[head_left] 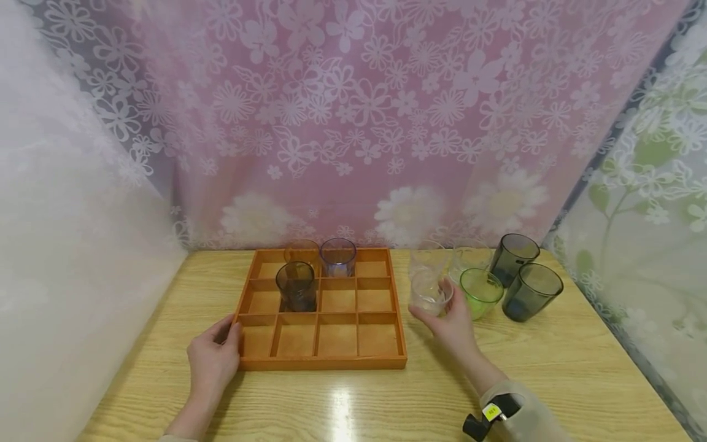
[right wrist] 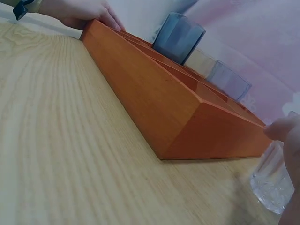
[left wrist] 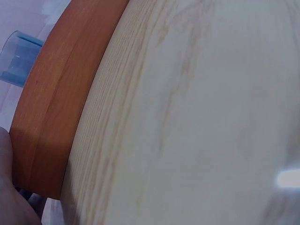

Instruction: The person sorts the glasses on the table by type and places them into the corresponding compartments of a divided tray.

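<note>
My left hand (head_left: 214, 355) holds the left side of an orange-brown wooden divided tray (head_left: 323, 363) near its front corner. To the right of that tray, my right hand (head_left: 457, 325) has its thumb and fingers around a clear drinking glass (head_left: 428, 299). In the right wrist view this clear glass (right wrist: 273, 183) shows its ridged base close over the table. A dark grey glass (head_left: 296, 287) is in the tray's middle row. Behind it, a pale amber glass (head_left: 295, 250) and a blue-tinted glass (head_left: 339, 261) stand in the back row.
Right of the held glass stand a green glass (head_left: 482, 296) and two dark grey glasses, one at the back (head_left: 513, 261) and one in front (head_left: 533, 293). Two more clear glasses stand behind. Flowered curtains (head_left: 353, 123) hang along the table's back and sides.
</note>
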Motion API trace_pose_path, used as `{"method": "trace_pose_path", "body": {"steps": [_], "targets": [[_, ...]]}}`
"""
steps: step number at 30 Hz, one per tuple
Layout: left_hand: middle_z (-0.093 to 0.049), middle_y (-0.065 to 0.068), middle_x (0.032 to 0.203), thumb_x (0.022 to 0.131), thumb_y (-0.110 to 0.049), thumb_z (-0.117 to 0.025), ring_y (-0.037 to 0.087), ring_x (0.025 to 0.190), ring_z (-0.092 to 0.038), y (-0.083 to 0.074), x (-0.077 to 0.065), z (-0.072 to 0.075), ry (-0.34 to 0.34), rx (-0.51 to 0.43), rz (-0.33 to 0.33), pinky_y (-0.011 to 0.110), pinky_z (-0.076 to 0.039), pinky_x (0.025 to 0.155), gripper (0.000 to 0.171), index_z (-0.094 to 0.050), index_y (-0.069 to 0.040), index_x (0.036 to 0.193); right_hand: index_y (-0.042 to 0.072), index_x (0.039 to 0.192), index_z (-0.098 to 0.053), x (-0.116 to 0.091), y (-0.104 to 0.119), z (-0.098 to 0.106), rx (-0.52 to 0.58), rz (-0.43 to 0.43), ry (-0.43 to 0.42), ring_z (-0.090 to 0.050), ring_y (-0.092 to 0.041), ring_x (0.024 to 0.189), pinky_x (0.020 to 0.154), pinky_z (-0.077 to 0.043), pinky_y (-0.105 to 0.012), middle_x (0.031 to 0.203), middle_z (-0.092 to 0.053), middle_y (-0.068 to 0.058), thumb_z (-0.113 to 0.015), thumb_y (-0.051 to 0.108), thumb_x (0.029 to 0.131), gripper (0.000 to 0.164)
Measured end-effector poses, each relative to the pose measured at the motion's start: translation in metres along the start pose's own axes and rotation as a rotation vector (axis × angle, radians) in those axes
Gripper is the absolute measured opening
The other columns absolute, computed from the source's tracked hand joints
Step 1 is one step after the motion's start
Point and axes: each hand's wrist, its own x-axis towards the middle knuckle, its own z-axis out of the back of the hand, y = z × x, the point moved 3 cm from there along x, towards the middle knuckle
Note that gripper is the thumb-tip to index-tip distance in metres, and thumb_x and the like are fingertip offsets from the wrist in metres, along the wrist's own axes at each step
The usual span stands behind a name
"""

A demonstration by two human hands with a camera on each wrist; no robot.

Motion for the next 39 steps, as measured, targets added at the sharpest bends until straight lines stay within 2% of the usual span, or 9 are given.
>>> {"method": "trace_pose_path", "body": {"steps": [7,15,23,29,33,39], "targets": [[-0.077,0.021,0.111,0.101,-0.005,-0.07,0.034,0.102,-0.073,-0.003,0.0,-0.001,-0.002,-0.007,0.0,0.003,-0.045,0.074,0.025,-0.076,0.005,0.123,-0.007,0.155,-0.038,0.009,-0.001,-0.001,0.019,0.008,0.002,-0.041,-0.038,0.147,0.123,-0.029,-0.051,0.155,-0.046,-0.025,-0.093,0.015,0.085,0.092],[-0.077,0.022,0.11,0.101,-0.005,-0.07,0.036,0.1,-0.074,-0.001,0.0,-0.001,0.0,-0.016,-0.013,0.003,-0.045,0.073,0.024,-0.076,0.006,0.122,-0.006,0.152,-0.043,0.007,0.006,0.0,0.006,0.046,0.022,-0.046,-0.038,0.143,0.121,-0.031,-0.054,0.15,-0.052,-0.024,-0.093,0.015,0.083,0.088],[-0.077,0.022,0.111,0.101,-0.006,-0.07,0.035,0.102,-0.073,0.001,0.0,0.0,-0.003,-0.003,0.005,0.002,-0.044,0.073,0.025,-0.076,0.005,0.123,-0.002,0.151,-0.045,0.007,0.036,0.002,0.038,0.113,0.06,-0.049,-0.034,0.142,0.12,-0.033,-0.049,0.149,-0.055,-0.021,-0.095,0.014,0.082,0.087],[-0.076,0.022,0.111,0.101,-0.006,-0.07,0.036,0.103,-0.073,0.002,0.001,0.0,-0.005,-0.004,-0.005,0.002,-0.044,0.074,0.025,-0.076,0.006,0.123,-0.001,0.151,-0.047,0.005,0.059,0.006,0.066,0.127,0.105,-0.052,-0.034,0.139,0.118,-0.037,-0.049,0.148,-0.056,-0.022,-0.093,0.012,0.083,0.083],[-0.077,0.022,0.111,0.101,-0.006,-0.07,0.035,0.102,-0.073,0.003,0.001,0.0,-0.004,-0.01,-0.003,0.002,-0.044,0.074,0.025,-0.076,0.006,0.123,0.0,0.151,-0.049,0.004,0.072,0.003,0.08,0.148,0.135,-0.054,-0.032,0.137,0.115,-0.041,-0.042,0.147,-0.057,-0.019,-0.094,0.011,0.082,0.082],[-0.077,0.022,0.112,0.101,-0.006,-0.07,0.034,0.103,-0.073,0.004,0.002,-0.001,-0.003,-0.008,-0.002,0.002,-0.044,0.074,0.026,-0.076,0.005,0.124,-0.004,0.148,-0.05,0.0,0.089,-0.01,0.156,0.197,0.186,-0.054,-0.036,0.136,0.112,-0.044,-0.032,0.144,-0.059,-0.021,-0.093,-0.001,0.078,0.083]]}}
